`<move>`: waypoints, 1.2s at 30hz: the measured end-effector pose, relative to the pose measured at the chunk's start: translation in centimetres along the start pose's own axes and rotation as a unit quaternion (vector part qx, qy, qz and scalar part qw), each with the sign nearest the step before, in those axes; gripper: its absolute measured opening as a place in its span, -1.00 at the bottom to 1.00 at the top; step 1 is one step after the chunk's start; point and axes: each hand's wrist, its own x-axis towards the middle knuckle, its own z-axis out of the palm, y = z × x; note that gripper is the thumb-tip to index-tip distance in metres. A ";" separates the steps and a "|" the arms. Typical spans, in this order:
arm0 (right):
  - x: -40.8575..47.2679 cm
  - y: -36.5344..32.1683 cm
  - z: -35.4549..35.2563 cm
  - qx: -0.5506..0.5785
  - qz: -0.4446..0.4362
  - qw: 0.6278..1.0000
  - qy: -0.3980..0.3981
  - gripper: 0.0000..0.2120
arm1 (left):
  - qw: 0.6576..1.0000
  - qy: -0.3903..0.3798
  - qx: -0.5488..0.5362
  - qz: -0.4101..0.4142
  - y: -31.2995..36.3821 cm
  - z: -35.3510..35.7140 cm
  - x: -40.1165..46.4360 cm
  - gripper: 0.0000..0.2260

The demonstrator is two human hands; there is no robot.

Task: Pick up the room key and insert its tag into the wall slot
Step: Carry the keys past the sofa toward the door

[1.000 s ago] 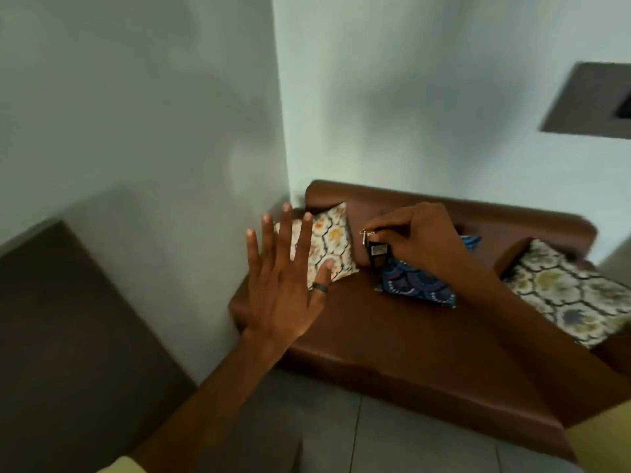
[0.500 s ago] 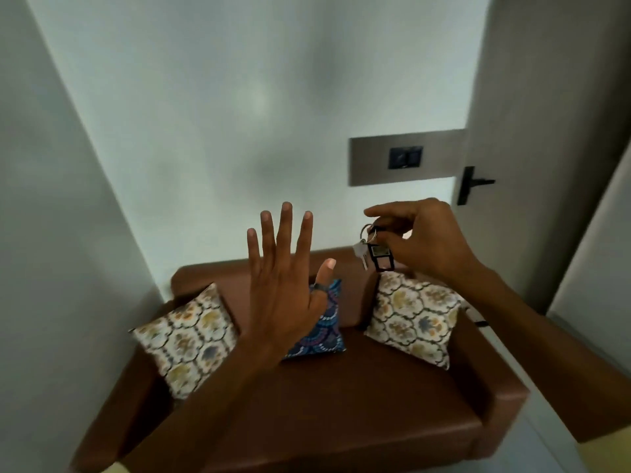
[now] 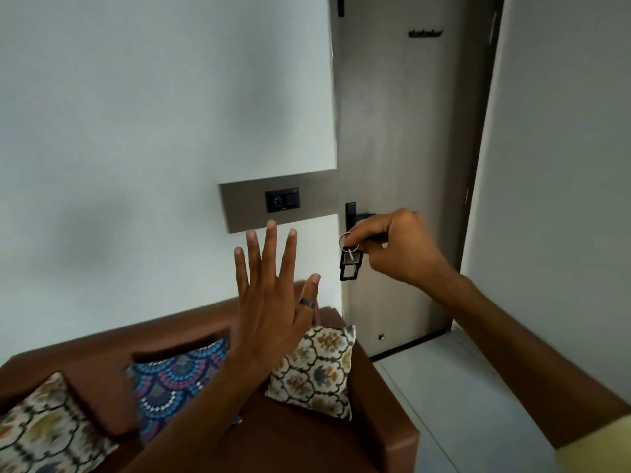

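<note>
My right hand (image 3: 397, 249) pinches the metal ring of the room key (image 3: 349, 256); its black rectangular tag hangs below my fingers, in front of the door. The dark wall slot unit (image 3: 282, 199) sits in a grey panel (image 3: 246, 208) on the white wall, up and to the left of the key. My left hand (image 3: 271, 302) is raised flat with fingers spread, palm away from me, a ring on the thumb, just below the grey panel. It holds nothing.
A brown sofa (image 3: 386, 435) with three patterned cushions (image 3: 314, 370) stands under the panel. To the right is a grey door (image 3: 403, 158) with a black handle (image 3: 353, 215), partly hidden by my right hand. Light floor tiles lie at the lower right.
The view has swung right and up, from the sofa corner to the door. The panel and door handle are now nearer and larger. Both hands keep their poses, the key still hanging.
</note>
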 end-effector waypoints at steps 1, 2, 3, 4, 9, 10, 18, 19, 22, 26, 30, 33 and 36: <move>0.6 1.3 -0.3 -0.004 0.008 1.000 0.001 -0.73 | 1.000 0.005 -0.006 -0.003 0.5 1.2 0.8 -0.34; 1.4 2.9 -0.6 -0.007 0.015 1.000 0.002 -0.71 | 1.000 0.011 -0.012 -0.006 1.0 2.7 1.8 -0.34; 2.3 4.4 -0.8 -0.006 0.021 1.000 0.000 -0.70 | 1.000 0.017 -0.014 -0.009 1.4 4.3 2.9 -0.34; 3.3 6.0 -1.0 -0.003 0.025 1.000 -0.004 -0.71 | 0.999 0.027 -0.013 -0.012 1.7 6.1 4.0 -0.34; 9.9 13.0 -1.4 0.030 0.043 0.999 -0.009 -0.87 | 0.996 0.074 -0.012 -0.053 2.8 14.7 10.3 -0.34; 11.7 14.4 -1.5 0.036 0.050 0.998 -0.011 -0.86 | 0.995 0.079 -0.016 -0.065 2.9 16.3 11.7 -0.34; 24.0 24.1 -0.9 0.114 0.128 0.983 -0.064 -0.82 | 0.990 0.103 0.005 -0.100 2.1 27.4 21.7 -0.37; 25.2 25.4 -0.6 0.124 0.137 0.981 -0.065 -0.82 | 0.990 0.100 0.011 -0.103 2.0 28.7 22.5 -0.37; 28.4 29.3 0.5 0.132 0.148 0.978 -0.070 -0.83 | 0.990 0.086 0.033 -0.105 1.5 31.8 24.9 -0.37; 32.8 34.5 2.6 0.146 0.137 0.977 -0.080 -0.82 | 0.987 0.086 0.075 -0.118 0.2 35.9 27.4 -0.36; 37.0 39.8 4.7 0.180 0.108 0.972 -0.102 -0.82 | 0.981 0.094 0.106 -0.133 -0.7 40.5 29.5 -0.36; 39.7 43.2 5.6 0.204 0.089 0.967 -0.124 -0.83 | 0.974 0.083 0.142 -0.154 -0.8 43.5 30.7 -0.35; 42.6 45.9 6.0 0.203 0.059 0.967 -0.144 -0.83 | 0.968 0.081 0.156 -0.182 -0.6 45.6 32.0 -0.34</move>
